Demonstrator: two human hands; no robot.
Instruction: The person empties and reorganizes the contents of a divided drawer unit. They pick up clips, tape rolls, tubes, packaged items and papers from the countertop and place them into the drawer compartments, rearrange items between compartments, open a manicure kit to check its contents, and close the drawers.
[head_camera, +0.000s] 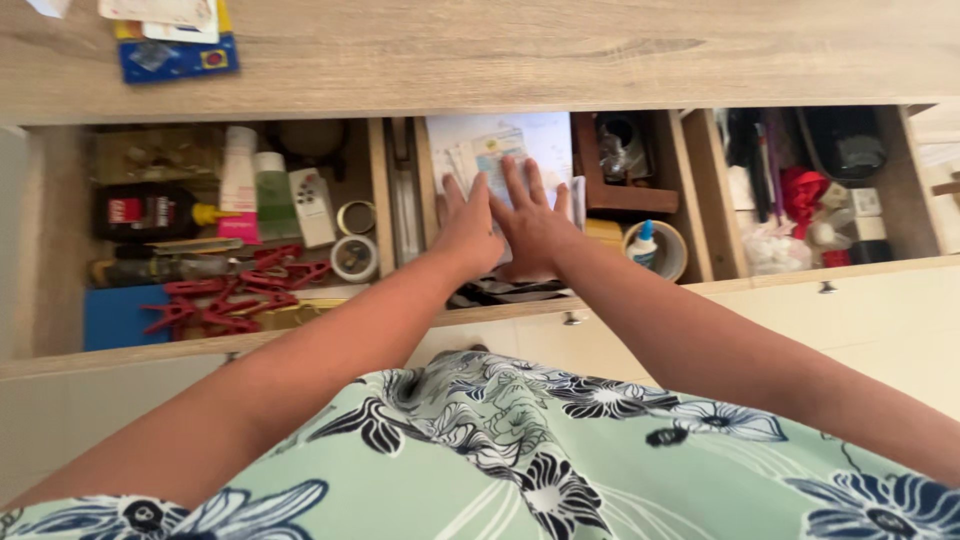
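Hands lie flat in the middle drawer (690, 283), side by side. The left hand (468, 228) and the right hand (535, 222) both have the fingers stretched out and a little spread, and they grip nothing. The palms press down on a pile of papers (480, 140), with the right fingertips reaching onto a card with a blue print. It looks to me like the flat palms keep the loose sheets from sliding, since papers of this kind do not stay in a neat pile by themselves. Under the wrists, near the front edge of the drawer, some dark cloth or cord shows; I cannot tell which.

Things around are sorted in wooden compartments, probably so that small items do not mix. Just right of the hands stands a roll of tape (668, 250) with a small glue bottle (645, 243) inside its ring, which holds the bottle upright. In the left drawer, well apart from the hands, red clothes pegs (235, 295) lie in a heap on a blue sheet, beside a dark bottle with yellow cap (150, 212) lying on its side and two smaller tape rolls (354, 258). The right compartment holds a red object (805, 190) and white packets. On the wooden countertop (520, 50) above rests a blue packet (175, 55).
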